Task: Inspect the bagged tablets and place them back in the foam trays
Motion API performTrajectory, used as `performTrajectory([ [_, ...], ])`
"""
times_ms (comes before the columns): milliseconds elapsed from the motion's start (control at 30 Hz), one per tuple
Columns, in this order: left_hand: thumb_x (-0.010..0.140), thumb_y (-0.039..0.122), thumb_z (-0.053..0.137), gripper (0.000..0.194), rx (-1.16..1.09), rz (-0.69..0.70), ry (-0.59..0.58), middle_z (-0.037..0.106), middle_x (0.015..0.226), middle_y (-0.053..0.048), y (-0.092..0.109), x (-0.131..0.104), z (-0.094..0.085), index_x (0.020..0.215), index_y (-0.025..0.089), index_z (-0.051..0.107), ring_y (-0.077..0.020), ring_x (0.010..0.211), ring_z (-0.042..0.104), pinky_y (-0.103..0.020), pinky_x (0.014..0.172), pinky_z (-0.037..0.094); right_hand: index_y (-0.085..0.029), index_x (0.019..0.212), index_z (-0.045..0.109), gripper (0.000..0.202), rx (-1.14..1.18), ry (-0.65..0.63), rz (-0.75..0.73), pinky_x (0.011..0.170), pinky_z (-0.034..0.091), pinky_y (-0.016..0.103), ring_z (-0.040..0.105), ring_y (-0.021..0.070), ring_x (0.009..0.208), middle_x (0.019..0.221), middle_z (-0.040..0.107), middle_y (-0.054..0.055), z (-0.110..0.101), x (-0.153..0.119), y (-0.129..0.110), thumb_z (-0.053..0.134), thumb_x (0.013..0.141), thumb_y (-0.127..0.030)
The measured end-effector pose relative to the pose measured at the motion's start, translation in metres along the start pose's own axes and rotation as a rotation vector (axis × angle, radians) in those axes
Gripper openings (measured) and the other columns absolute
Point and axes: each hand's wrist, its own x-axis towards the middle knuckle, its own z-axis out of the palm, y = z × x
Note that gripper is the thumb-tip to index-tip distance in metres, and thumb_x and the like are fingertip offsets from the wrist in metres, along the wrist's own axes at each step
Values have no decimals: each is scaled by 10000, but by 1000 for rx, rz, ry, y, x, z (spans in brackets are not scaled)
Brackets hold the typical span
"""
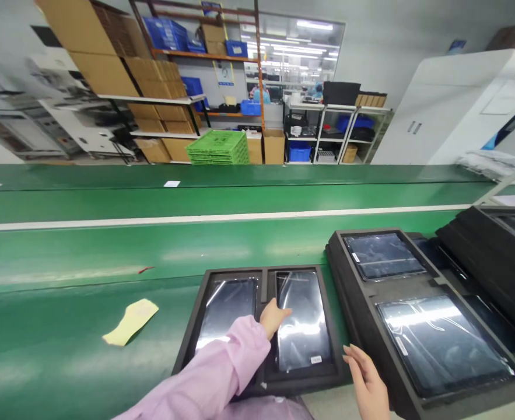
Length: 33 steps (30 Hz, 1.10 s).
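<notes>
A black foam tray (263,326) lies on the green surface, with one dark tablet-like panel (303,326) in its right compartment and another panel (233,306) in its left one. My left hand (273,318) is over the divider, at the left edge of the right panel, thumb pointing right; its other fingers are partly hidden, and whether it grips the panel is unclear. Between that tray and a taller foam stack on the right, my right hand (367,379) hovers with thumb and fingers apart, holding nothing. The stack's top tray (373,291) holds two panels (443,344).
Yellow paper (131,322) and a small red piece (146,269) lie on the green surface (65,303) at left. More black foam trays (493,256) are at far right. Behind stand green crates (220,147), shelves and cartons.
</notes>
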Motion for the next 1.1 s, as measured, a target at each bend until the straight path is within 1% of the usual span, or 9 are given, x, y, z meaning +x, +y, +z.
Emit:
performTrajectory([
  [100,764,177,565,201,-186,56,16,661,1005,-107,5,-13,7,956,131,527,-192,947,617,-293,798,474,-212,1092,553,402,-12,-25,-14,886,509,364,641,259,961,1056,674,102,13,0,-5,469,831,-505],
  [200,787,124,492,125,-344,125,16,679,903,-89,6,-20,-5,906,128,530,-173,834,644,-264,716,500,-196,1099,549,422,-63,-45,-55,863,516,371,633,269,972,1055,669,118,35,10,-20,460,824,-503],
  [367,800,146,480,285,-455,242,67,672,1028,-66,-31,-23,-86,1083,150,515,-167,933,637,-275,799,501,-138,1054,588,454,-150,-132,-128,816,526,376,646,275,893,978,673,143,96,30,-57,418,811,-481],
  [467,831,201,446,295,-394,194,162,678,1024,-100,-68,-18,-134,1102,125,534,-202,956,636,-320,810,501,-136,1063,601,406,-263,-301,-210,852,492,379,627,270,899,964,663,129,144,39,-79,432,797,-392],
  [533,816,204,460,300,-329,141,236,677,1021,-128,-90,-15,-150,1081,104,560,-239,995,624,-362,843,486,-158,1009,627,337,-305,-346,-221,881,460,404,606,293,939,961,663,124,177,45,-91,488,760,-338],
  [667,754,120,470,387,-227,88,361,567,1206,-242,-116,-15,-149,1123,18,536,-296,1204,482,-421,1013,348,-147,808,634,191,-351,-395,-122,841,451,442,617,339,908,879,669,168,229,58,-105,544,731,-296],
  [767,726,78,476,442,-207,104,383,489,1309,-230,-124,-19,-140,1164,34,507,-256,1274,406,-373,1075,263,-149,715,587,255,-329,-407,-4,772,467,443,638,341,831,797,664,179,250,66,-107,509,777,-383],
  [933,762,77,454,527,-300,32,348,526,1284,-209,-134,-19,-142,1284,56,385,-219,1209,488,-346,1015,363,-134,705,577,429,-72,-452,107,717,489,407,646,321,793,730,657,155,260,66,-119,505,753,-555],
  [1100,673,131,609,529,-463,10,315,605,1151,-247,-135,-11,-163,1177,16,496,-299,1132,549,-365,958,424,-124,992,566,524,310,-536,118,688,507,339,647,253,770,813,675,97,257,42,-145,575,701,-560],
])
